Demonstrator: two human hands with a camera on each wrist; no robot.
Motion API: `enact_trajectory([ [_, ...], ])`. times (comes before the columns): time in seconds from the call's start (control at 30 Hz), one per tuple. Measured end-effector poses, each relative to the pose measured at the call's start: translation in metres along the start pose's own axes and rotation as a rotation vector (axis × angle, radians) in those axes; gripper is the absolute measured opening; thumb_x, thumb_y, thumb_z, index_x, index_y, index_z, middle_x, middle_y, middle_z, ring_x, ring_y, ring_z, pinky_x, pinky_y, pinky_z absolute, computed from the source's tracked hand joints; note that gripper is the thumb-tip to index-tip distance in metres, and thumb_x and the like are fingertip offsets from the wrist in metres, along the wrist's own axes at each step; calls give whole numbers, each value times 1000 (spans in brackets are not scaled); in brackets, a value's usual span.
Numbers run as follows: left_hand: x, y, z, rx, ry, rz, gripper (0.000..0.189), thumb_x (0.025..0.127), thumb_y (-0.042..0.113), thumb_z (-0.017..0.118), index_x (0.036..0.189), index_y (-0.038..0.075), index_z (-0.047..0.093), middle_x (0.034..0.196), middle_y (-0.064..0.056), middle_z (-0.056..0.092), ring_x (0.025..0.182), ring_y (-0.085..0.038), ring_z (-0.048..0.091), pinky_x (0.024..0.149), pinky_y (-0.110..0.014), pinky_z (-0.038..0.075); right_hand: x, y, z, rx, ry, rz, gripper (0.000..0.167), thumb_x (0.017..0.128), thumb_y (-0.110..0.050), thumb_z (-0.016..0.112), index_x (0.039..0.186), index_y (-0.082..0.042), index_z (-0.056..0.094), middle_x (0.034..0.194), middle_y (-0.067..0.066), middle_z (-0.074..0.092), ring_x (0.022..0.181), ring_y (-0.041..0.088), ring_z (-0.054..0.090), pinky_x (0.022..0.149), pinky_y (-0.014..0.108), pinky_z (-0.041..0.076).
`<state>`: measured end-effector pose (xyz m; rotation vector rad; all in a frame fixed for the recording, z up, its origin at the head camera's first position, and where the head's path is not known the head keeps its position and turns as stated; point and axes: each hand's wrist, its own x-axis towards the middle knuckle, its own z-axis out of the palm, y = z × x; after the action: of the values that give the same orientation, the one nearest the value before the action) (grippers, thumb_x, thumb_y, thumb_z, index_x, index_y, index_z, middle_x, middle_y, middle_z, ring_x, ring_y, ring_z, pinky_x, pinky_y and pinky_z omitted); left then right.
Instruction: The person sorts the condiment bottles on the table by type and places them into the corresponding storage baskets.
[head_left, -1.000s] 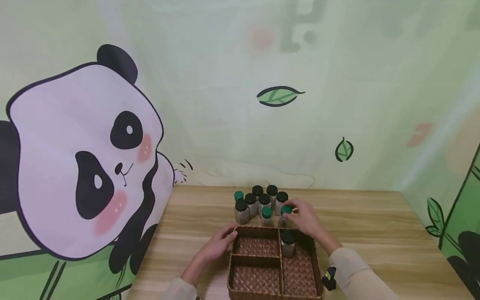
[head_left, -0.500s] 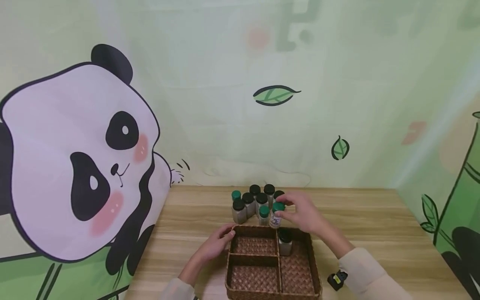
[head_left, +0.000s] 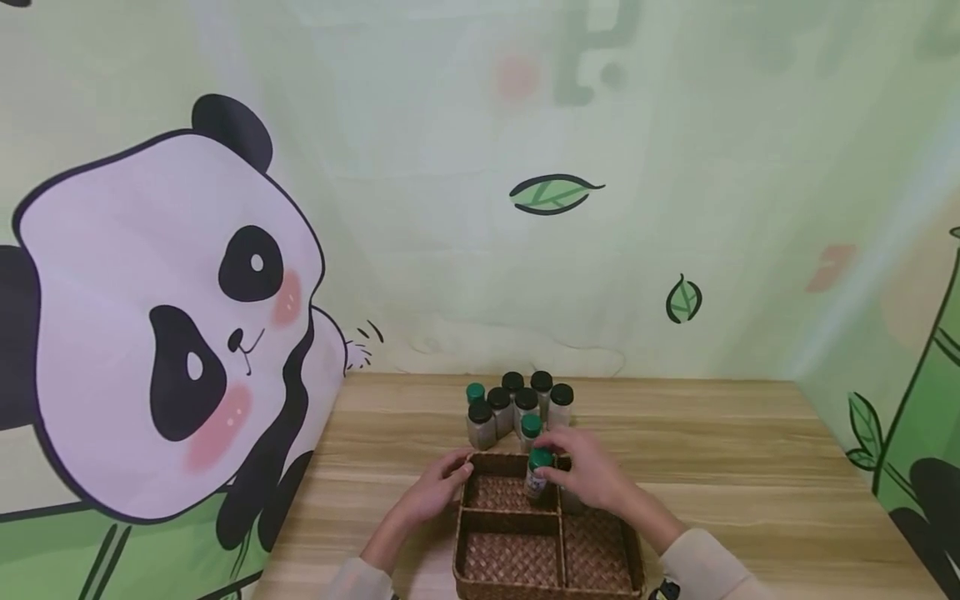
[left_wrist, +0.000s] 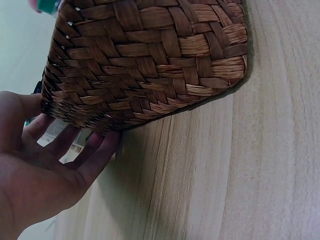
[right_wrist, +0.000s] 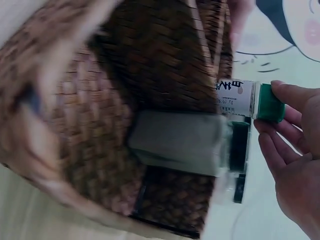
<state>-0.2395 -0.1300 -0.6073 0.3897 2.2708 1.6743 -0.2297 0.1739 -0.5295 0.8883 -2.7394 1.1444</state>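
My right hand [head_left: 596,475] pinches the green cap of a small spice jar [head_left: 535,485] with a printed white label. The jar hangs upright over the back left compartment of a brown woven basket [head_left: 510,560]. My left hand [head_left: 431,496] grips the basket's back left corner, thumb at the rim and fingers along the outer wall; the left wrist view shows these fingers [left_wrist: 100,155] against the weave. A larger clear jar [right_wrist: 177,142] with a black cap stands in the basket's right compartment, mostly hidden by my right hand in the head view.
Behind the basket, several black-capped jars [head_left: 480,429] stand close together with two green-capped ones, one [head_left: 531,427] right at the front. A small black device [head_left: 665,590] shows by my right sleeve. The wooden table [head_left: 712,442] meets a panda-printed backdrop [head_left: 450,250].
My right hand has lifted the green-capped spice jar from the right of the group and carried it forward and left over the basket. My left hand stays at the corner.
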Motion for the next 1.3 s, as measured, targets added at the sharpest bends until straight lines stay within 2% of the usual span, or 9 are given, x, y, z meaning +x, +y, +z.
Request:
enact_trajectory([
  [0.1,0,0,1,-7,-3,-9,45,114,27,51,151,3,54,146,-22,58,134,-42,54,108,-59,48,-2,5,8,-32,-6,-1,32,91,-13,86,120,-9,74,115,0,71,104,18,69,89,42,60],
  [0.33,-1,3,0,-11,-12,-13,47,114,28,50,153,1,51,145,-23,58,133,-43,55,105,-57,50,-4,13,16,-87,-14,-9,32,91,-14,86,120,-6,73,128,9,71,117,28,67,96,49,57],
  [0.5,-1,4,0,-15,-12,-11,47,115,28,49,153,1,51,146,-24,57,133,-45,55,103,-57,51,-5,14,17,-105,-17,-21,33,91,-15,86,120,-6,74,125,8,72,117,30,67,96,52,56],
  [0.77,-1,5,0,-19,-13,-9,47,115,27,49,154,1,50,147,-24,56,134,-45,54,107,-59,49,-8,20,19,-97,-21,-16,33,92,-14,85,122,-6,74,124,5,71,114,27,68,94,48,57],
  [0.93,-2,4,-1,-35,-14,-11,47,115,26,49,154,0,50,148,-25,55,134,-46,54,104,-59,51,-7,22,20,-91,-11,-34,33,92,-14,85,122,-7,73,124,5,71,113,26,68,94,48,57],
  [1.3,-2,4,0,-50,-21,-15,46,114,26,50,153,1,51,148,-24,55,135,-45,53,105,-58,51,-8,23,19,-92,-32,-9,33,92,-17,85,121,-6,74,120,5,72,110,25,68,92,46,57],
])
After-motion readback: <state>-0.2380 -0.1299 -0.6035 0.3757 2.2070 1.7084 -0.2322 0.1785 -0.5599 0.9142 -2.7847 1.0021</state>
